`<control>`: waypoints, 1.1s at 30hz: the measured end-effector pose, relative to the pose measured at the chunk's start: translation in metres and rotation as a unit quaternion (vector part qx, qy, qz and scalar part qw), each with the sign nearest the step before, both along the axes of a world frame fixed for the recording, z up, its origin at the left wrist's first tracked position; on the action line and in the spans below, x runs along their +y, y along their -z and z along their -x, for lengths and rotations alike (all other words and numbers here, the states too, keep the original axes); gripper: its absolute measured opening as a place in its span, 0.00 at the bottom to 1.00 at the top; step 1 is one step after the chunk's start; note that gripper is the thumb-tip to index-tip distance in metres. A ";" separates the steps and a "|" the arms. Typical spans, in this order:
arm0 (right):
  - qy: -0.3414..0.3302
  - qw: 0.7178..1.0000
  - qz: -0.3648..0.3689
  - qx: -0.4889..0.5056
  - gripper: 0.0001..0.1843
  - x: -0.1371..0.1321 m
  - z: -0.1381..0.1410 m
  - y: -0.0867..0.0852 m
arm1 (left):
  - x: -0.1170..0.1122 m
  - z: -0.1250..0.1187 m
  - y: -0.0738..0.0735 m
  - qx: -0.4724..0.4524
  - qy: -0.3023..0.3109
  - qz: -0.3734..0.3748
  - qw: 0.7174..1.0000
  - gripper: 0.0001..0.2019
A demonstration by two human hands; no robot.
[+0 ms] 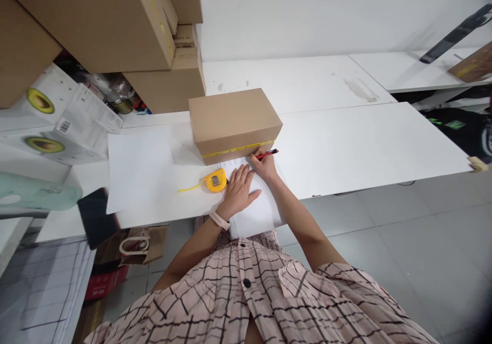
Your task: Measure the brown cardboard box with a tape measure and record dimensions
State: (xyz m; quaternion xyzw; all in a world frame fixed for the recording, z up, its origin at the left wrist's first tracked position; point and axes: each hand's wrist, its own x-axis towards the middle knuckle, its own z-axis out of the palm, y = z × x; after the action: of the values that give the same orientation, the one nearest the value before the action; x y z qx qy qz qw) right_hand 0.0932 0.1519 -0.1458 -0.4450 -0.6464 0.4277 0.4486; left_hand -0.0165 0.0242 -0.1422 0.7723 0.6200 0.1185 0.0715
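My right hand (263, 165) is closed on a red pen (268, 154), its tip on a printed sheet (257, 211) at the table's near edge. My left hand (239, 190) lies flat and open on that sheet, pressing it down, a pale watch on the wrist. Just beyond the hands stands a closed brown cardboard box (233, 121) with yellow tape along its lower front. A yellow tape measure (215, 180) with a short length of tape pulled out lies left of my left hand.
A blank white sheet (140, 172) lies left on the white table (365, 144). Large cardboard boxes (115, 21) are stacked at the back left, white avocado-printed boxes (57, 123) beside them. A paper bag (140, 244) sits on the floor below.
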 end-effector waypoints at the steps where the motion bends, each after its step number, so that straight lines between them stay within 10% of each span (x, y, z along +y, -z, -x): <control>1: 0.001 1.000 -0.001 0.002 0.13 0.000 0.000 0.000 | 0.000 0.000 0.000 -0.001 -0.001 -0.001 1.000 0.35; 33: 0.027 1.000 -0.002 -0.004 0.13 0.004 0.001 0.006 | 0.000 0.001 0.003 -0.010 0.000 -0.007 1.000 0.35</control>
State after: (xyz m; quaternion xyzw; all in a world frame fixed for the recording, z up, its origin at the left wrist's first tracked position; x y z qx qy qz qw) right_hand 0.0920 0.1554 -0.1522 -0.4630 -0.6370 0.4121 0.4583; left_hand -0.0171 0.0240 -0.1454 0.7717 0.6183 0.1305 0.0721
